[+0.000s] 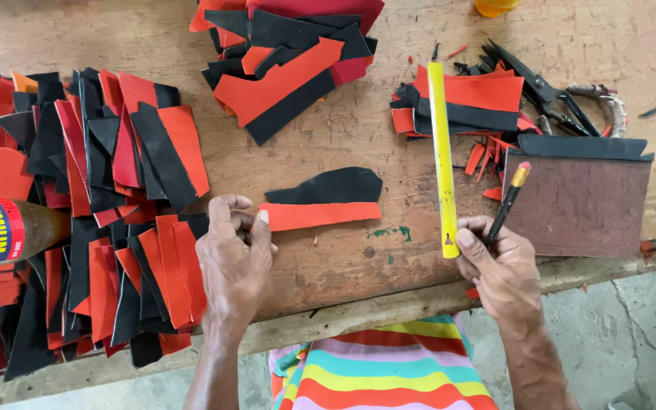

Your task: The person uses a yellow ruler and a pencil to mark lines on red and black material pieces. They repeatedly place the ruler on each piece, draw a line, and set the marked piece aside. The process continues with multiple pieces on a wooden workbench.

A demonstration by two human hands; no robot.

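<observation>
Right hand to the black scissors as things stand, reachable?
Probably not right away. The right hand already holds a yellow ruler and a pencil, and the scissors lie further up the bench past the brown board, so it would have to free itself first.
</observation>
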